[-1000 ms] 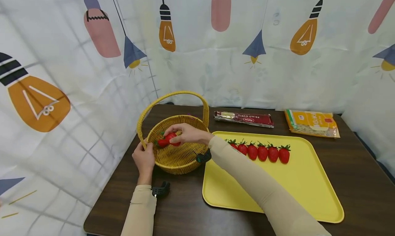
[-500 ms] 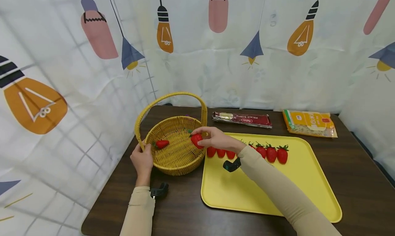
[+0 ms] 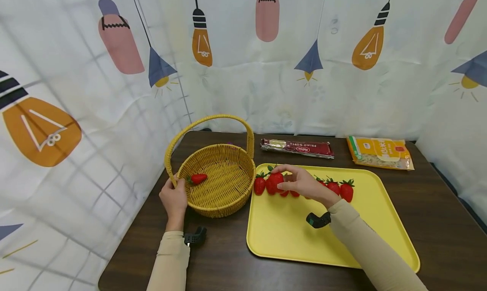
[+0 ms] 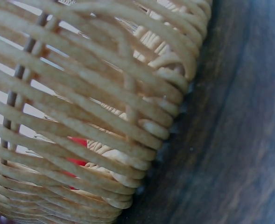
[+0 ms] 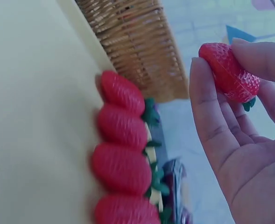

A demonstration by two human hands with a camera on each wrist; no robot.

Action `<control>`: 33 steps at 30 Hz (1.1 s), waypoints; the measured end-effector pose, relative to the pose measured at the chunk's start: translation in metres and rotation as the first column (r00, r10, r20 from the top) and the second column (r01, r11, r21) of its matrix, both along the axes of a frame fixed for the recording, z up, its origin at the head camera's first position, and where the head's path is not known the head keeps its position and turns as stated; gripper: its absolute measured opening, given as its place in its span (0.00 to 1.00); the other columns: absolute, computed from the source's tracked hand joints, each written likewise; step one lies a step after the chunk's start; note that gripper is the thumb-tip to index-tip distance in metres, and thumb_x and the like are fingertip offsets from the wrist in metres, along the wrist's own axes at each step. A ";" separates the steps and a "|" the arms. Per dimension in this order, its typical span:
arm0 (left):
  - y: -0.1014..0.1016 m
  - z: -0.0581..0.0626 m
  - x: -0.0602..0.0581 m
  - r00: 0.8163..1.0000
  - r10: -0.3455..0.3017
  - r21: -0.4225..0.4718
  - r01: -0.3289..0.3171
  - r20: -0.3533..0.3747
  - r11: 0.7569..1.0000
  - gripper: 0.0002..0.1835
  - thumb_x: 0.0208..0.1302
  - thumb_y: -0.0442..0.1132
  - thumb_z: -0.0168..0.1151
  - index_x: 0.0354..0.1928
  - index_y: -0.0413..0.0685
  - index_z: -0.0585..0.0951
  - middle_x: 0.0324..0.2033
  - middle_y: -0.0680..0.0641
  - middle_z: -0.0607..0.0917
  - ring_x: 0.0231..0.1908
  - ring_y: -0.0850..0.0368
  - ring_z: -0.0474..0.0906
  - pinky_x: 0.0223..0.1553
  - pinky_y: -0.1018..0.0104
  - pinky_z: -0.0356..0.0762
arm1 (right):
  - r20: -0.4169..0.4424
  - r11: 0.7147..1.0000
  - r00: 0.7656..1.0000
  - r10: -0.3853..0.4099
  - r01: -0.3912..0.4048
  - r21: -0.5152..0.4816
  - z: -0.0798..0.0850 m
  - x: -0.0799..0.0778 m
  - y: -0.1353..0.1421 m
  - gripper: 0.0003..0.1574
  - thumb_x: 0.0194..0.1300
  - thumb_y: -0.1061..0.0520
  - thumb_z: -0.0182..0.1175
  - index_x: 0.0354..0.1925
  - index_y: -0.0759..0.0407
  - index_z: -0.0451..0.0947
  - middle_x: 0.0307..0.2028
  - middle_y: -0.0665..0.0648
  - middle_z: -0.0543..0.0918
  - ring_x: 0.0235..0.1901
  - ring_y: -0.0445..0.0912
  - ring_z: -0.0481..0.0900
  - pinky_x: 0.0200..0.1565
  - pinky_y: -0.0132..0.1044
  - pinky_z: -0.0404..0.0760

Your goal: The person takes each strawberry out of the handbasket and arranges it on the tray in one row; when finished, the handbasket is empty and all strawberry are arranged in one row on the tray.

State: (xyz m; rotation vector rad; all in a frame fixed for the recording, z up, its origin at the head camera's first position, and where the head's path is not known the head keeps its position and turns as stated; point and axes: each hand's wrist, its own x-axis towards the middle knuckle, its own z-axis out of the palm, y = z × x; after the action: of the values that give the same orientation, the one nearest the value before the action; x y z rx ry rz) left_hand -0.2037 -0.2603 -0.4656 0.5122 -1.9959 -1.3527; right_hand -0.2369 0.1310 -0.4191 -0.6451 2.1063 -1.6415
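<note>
My right hand point(image 3: 304, 183) pinches a red strawberry point(image 5: 228, 72) with a green cap between thumb and fingers, held above the left part of the yellow tray point(image 3: 289, 240). Below and beside it, several strawberries point(image 3: 259, 185) lie in a row along the tray's back; my hand hides some of them. On the left, my left hand point(image 3: 174, 200) grips the yellow wicker basket point(image 3: 222, 210) at its left rim, by the foot of the handle. One strawberry point(image 3: 198, 179) lies inside the basket on its left. The left wrist view shows mostly the basket's woven side point(image 4: 81, 102).
Behind the tray lies a long dark red packet point(image 3: 298, 148). A yellow-orange bag point(image 3: 380, 153) of grains is at the back right. The dark wooden table point(image 3: 220, 257) borders a patterned curtain point(image 3: 243, 88) at the back and left.
My right hand has lifted a strawberry out of the basket and carried it right, over the row on the tray. One strawberry stays in the basket. My left hand keeps its grip.
</note>
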 end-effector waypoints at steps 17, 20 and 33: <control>-0.001 -0.001 -0.001 1.000 -0.009 0.016 0.009 -0.003 1.000 0.12 0.66 0.38 0.56 0.44 0.40 0.85 0.23 0.44 0.78 0.16 0.62 0.60 0.20 0.69 0.60 | -0.101 0.967 0.961 -0.256 0.254 -0.034 -0.017 0.027 0.079 0.27 0.66 0.56 0.63 0.61 0.63 0.72 0.55 0.66 0.77 0.41 0.49 0.84 0.41 0.51 0.83; -0.001 -0.002 0.000 1.000 -0.009 0.010 0.009 -0.004 1.000 0.14 0.67 0.38 0.56 0.47 0.41 0.85 0.28 0.41 0.81 0.16 0.63 0.61 0.20 0.69 0.61 | -0.117 0.947 0.940 -0.320 0.320 -0.020 -0.019 0.031 0.095 0.27 0.67 0.54 0.63 0.61 0.62 0.72 0.52 0.59 0.79 0.39 0.45 0.84 0.41 0.50 0.83; -0.002 -0.001 0.000 1.000 -0.019 0.028 0.019 -0.004 0.999 0.12 0.66 0.38 0.56 0.44 0.39 0.85 0.23 0.42 0.76 0.15 0.64 0.59 0.19 0.69 0.60 | -0.093 0.833 0.853 -0.513 0.468 -0.296 -0.040 0.052 0.147 0.22 0.69 0.62 0.58 0.60 0.67 0.73 0.50 0.47 0.79 0.39 0.39 0.83 0.39 0.30 0.82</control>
State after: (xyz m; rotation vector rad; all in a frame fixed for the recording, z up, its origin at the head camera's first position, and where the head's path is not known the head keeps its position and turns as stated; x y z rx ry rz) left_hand -0.2041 -0.2620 -0.4666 0.5049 -1.9862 -1.3937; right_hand -0.1851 0.2782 -0.4593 -0.3316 2.3336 -2.2481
